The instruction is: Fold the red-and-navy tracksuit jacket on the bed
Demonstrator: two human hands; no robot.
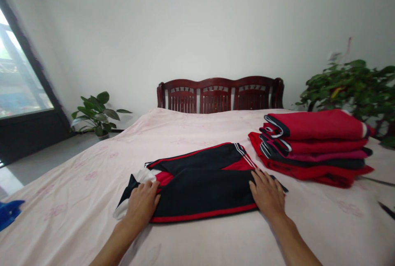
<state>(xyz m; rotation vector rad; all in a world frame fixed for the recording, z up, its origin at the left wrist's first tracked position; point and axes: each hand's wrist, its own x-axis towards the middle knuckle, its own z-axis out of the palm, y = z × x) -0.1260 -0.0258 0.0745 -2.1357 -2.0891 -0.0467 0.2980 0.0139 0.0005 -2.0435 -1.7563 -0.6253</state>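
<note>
A dark navy garment [203, 179] with red stripes and white trim lies folded flat on the pale pink bed sheet [92, 183]. My left hand [142, 205] rests palm down on its left end, fingers curled over the white and red edge. My right hand [268, 194] presses flat on the garment's right end, fingers spread. To the right, apart from my hands, stands a stack of folded red and dark garments [314, 146].
A dark wooden bench back [219, 94] stands beyond the bed. Potted plants sit at the left [96, 113] and right [352, 85]. A blue object [9, 212] lies at the bed's left edge. A window [18, 76] is on the left.
</note>
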